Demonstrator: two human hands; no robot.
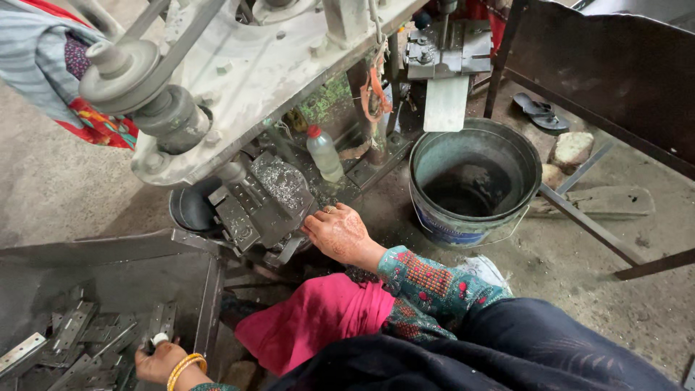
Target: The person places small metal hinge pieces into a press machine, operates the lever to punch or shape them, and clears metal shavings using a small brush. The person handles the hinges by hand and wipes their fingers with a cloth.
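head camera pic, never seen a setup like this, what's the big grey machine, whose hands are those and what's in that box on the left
This single picture comes from a camera worn on a person's head, looking down at their own hands. The big grey thing is a metal workshop machine with a pulley wheel and belt at its top left. Low on it sits a block-like metal fixture dusted with shavings. The right hand rests against that fixture's edge; whether it grips anything cannot be told. The left hand, wearing yellow bangles, reaches into a metal tray of flat hinge-like metal pieces, fingers curled among them. Nearby on the floor stand a plastic bottle with a red cap and a metal bucket under a chute. The pink cloth is the person's clothing.
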